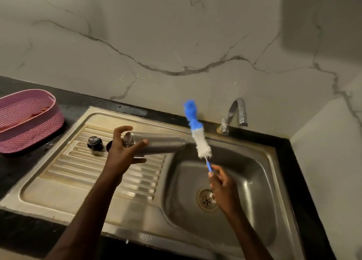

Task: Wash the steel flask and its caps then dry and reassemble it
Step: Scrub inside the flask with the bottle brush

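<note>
well, at the middle of the frame the left hand point(125, 152) has its fingers curled round the neck end of the steel flask point(156, 145), holding it on its side, open mouth toward the left, above the ribbed drainboard point(82, 167). lower right of it, the right hand point(220, 183) grips the blue handle of a bottle brush point(197, 134), whose white and blue bristles point up over the sink basin point(244, 181). two dark caps point(95, 142) sit on the drainboard just left of the flask, the nearer one partly hidden behind the hand. a pink basket point(29, 120) stands on the black counter point(15, 165) at the left edge, and a chrome tap point(234, 115) rises behind the basin.
</note>
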